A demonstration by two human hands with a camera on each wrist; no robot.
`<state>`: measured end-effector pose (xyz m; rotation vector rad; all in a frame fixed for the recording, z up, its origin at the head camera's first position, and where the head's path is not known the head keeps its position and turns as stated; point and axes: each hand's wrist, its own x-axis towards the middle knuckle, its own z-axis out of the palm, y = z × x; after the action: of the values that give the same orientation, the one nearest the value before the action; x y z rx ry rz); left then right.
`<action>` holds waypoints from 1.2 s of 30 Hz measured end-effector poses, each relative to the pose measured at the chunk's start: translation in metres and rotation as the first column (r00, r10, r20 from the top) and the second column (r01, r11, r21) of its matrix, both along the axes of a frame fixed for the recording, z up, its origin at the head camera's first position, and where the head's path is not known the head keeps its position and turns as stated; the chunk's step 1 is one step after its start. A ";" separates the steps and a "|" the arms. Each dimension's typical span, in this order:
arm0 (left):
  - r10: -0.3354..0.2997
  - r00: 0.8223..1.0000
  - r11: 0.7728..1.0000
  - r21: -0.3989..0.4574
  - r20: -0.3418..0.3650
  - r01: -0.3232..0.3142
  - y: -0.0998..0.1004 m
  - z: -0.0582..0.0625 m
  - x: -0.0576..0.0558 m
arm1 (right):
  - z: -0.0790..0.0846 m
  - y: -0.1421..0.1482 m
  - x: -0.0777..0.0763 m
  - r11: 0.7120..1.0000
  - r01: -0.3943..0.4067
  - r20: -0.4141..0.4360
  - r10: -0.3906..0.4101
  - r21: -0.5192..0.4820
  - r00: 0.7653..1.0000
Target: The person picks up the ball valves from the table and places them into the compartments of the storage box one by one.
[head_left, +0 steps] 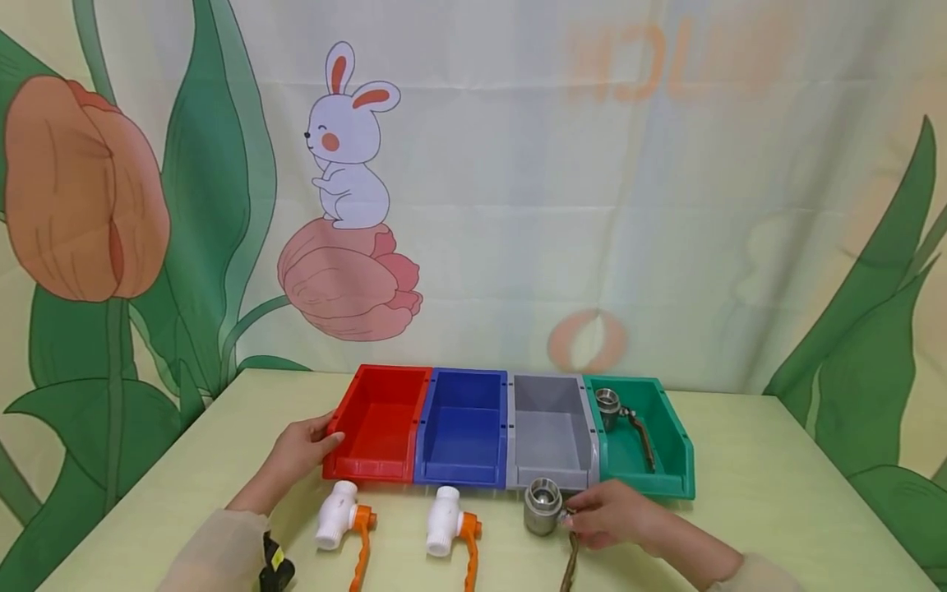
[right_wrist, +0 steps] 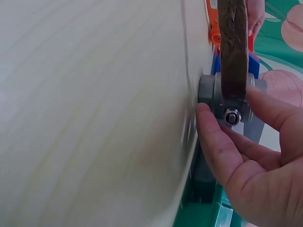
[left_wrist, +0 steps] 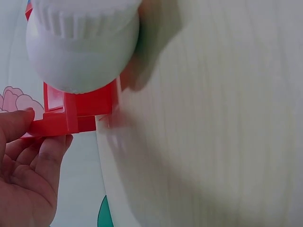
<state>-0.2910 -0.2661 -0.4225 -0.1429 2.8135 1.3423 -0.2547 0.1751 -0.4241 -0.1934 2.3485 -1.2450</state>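
Note:
My left hand point(head_left: 299, 448) grips the left side wall of the red bin point(head_left: 379, 423), thumb on one face and fingers on the other in the left wrist view. My right hand point(head_left: 614, 516) holds a metal ball valve point(head_left: 542, 510) near its stem, in front of the grey bin point(head_left: 549, 427). In the right wrist view its thumb and fingers stand either side of the valve body point(right_wrist: 205, 90), beside the stem nut; the brown lever point(right_wrist: 234, 52) extends away from them. A second metal ball valve point(head_left: 608, 409) with a brown lever lies in the green bin point(head_left: 684, 460).
Two white plastic ball valves, the left one point(head_left: 336, 518) and the right one point(head_left: 443, 526), lie on the table point(head_left: 769, 493) with orange handles toward me. A blue bin point(head_left: 463, 423) joins the red and grey ones. Behind the row hangs a printed curtain point(head_left: 481, 205).

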 end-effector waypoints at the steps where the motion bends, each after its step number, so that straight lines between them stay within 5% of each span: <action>1: 0.001 1.000 1.000 -0.003 -0.001 -0.001 0.000 0.000 -0.001 | -0.001 -0.001 0.000 1.000 0.007 -0.001 -0.007 0.009 1.000; 9: 0.006 1.000 1.000 -0.020 0.000 -0.006 0.000 0.000 -0.003 | 0.000 -0.010 0.000 0.996 0.061 0.019 -0.062 0.066 0.998; 26: 0.011 1.000 1.000 -0.001 0.004 -0.011 0.001 -0.001 -0.001 | -0.002 -0.015 0.000 0.997 0.080 0.090 -0.078 -0.018 0.993; 36: 0.013 1.000 1.000 0.001 0.003 -0.013 -0.001 -0.002 -0.003 | 0.006 -0.022 0.006 0.998 0.054 0.046 -0.053 -0.010 0.997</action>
<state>-0.2944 -0.2670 -0.4249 -0.1626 2.8143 1.3449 -0.2484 0.1527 -0.4181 -0.1047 2.3218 -1.2745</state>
